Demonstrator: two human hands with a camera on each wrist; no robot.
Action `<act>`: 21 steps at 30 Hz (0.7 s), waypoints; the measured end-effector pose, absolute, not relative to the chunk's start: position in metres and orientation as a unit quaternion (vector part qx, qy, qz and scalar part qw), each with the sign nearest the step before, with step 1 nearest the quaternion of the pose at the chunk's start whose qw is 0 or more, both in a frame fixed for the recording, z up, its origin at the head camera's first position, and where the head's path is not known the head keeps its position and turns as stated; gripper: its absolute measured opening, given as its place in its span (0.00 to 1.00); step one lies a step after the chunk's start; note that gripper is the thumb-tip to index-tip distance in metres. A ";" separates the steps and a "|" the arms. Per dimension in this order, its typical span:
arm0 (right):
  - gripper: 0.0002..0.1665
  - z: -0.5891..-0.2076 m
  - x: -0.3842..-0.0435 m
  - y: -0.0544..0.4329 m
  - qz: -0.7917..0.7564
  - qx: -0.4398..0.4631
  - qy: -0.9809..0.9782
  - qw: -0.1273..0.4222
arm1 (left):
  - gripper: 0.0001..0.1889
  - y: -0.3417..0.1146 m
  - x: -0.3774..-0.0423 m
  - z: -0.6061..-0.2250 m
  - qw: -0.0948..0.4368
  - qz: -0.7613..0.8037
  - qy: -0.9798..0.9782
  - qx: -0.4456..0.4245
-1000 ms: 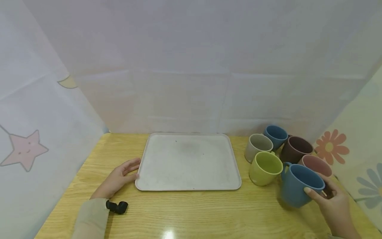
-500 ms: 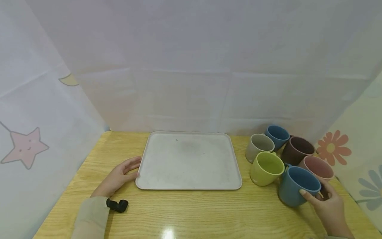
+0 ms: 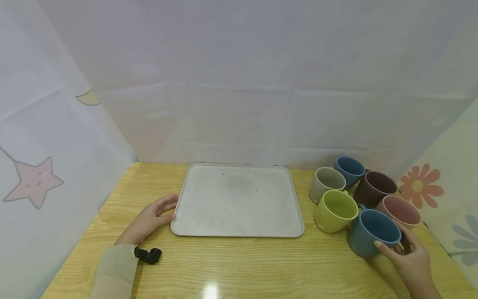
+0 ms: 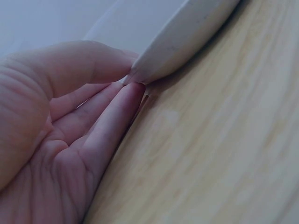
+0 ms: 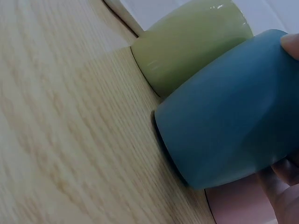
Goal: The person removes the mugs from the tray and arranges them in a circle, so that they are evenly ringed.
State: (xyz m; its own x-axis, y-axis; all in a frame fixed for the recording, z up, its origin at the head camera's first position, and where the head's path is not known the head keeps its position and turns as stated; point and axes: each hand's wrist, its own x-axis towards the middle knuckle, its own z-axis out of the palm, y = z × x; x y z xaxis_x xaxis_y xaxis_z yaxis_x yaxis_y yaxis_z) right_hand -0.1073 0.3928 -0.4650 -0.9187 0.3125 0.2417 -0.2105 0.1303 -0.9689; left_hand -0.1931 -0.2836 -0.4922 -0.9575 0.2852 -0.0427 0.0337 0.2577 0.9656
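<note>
In the head view my left hand [image 3: 151, 218] touches the left rim of a pale rectangular tray [image 3: 239, 201] near its front corner. Its fingers are nearly straight, and the left wrist view has the thumb [image 4: 93, 63] and fingertips meeting the tray's edge. At the right, my right hand [image 3: 412, 259] grips the side of a blue mug [image 3: 360, 238], thumb near the rim and other fingers partly hidden behind it. The mug is upright, at or very near the tabletop, its handle toward the yellow-green mug [image 3: 330, 218]. Behind it stands a pink mug [image 3: 405, 209].
A grey-white mug [image 3: 319, 191], another blue mug [image 3: 349, 166] and a dark brown mug [image 3: 367, 191] stand close together behind. Pale cloth [image 3: 231, 104] borders the wooden table [image 3: 242, 265] at the back and both sides.
The blue mug has come down slightly and a little to the left, with my right hand still holding it. My left hand stays at the tray's edge.
</note>
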 end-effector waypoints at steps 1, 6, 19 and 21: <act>0.44 -0.466 -0.107 0.393 0.661 -0.031 -0.723 0.197 | 0.39 -0.284 -0.193 -0.492 0.105 0.601 0.786 0.101; 0.45 -0.465 -0.107 0.397 0.650 -0.001 -0.738 0.182 | 0.39 -0.284 -0.193 -0.492 0.104 0.602 0.785 0.101; 0.48 -0.450 -0.100 0.401 0.452 -0.055 -0.882 0.120 | 0.39 -0.286 -0.194 -0.494 0.104 0.597 0.788 0.105; 0.47 -0.450 -0.100 0.400 0.452 -0.055 -0.881 0.126 | 0.39 -0.285 -0.194 -0.494 0.106 0.599 0.787 0.105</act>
